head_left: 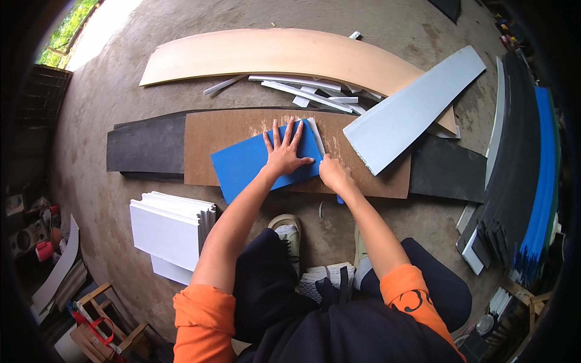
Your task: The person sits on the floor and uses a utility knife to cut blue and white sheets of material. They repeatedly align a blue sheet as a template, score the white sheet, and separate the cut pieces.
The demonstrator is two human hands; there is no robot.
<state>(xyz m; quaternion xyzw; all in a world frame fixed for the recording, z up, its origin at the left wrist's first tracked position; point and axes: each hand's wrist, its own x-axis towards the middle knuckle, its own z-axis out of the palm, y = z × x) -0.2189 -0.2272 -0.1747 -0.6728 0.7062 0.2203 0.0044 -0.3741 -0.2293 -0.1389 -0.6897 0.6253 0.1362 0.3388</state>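
My left hand (283,151) presses flat on a blue panel (245,163), fingers spread. The panel lies tilted on a brown board (372,184) with a scuffed surface. At the panel's right edge my right hand (334,174) is closed around what looks like a blue-handled knife (340,199); only its blue end shows below the fist and any blade is hidden. A narrow white strip (316,136) lies along that same edge, just above the right hand. Under the brown board are dark grey boards (145,145).
A light grey panel (417,109) overlaps the brown board and a long tan sheet (272,54). White offcuts (302,94) lie between the boards. Stacked white panels (166,224) stand left of my legs. Long black sheets (514,151) and blue sheets (541,181) line the right.
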